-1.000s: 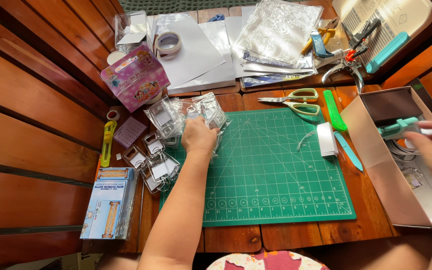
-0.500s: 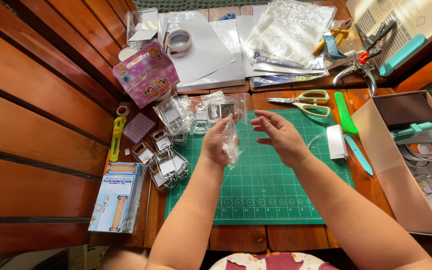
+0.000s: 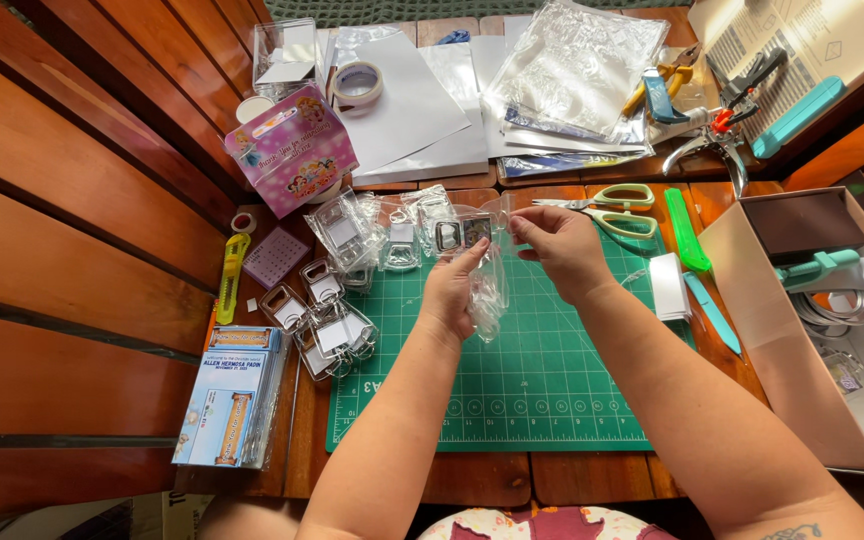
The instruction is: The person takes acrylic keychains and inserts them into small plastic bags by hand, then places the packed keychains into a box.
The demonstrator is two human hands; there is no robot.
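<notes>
Over the cutting mat [image 3: 552, 390] near its far edge, my left hand [image 3: 449, 295] and right hand [image 3: 559, 248] both pinch a clear plastic sleeve [image 3: 489, 285]. Its long axis hangs vertically between them, nearer the left hand.

Packages and printed cards around the green mat

A clear plastic packet [image 3: 487, 290] is held above the mat's centre by both hands; a pink printed box [image 3: 292, 150] is seen at ten o'clock, a stack of blue-and-white printed cards [image 3: 224, 410] at eight o'clock, an open cardboard box [image 3: 752, 290] at three o'clock, and clear bags [image 3: 577, 70] at twelve o'clock.
</notes>
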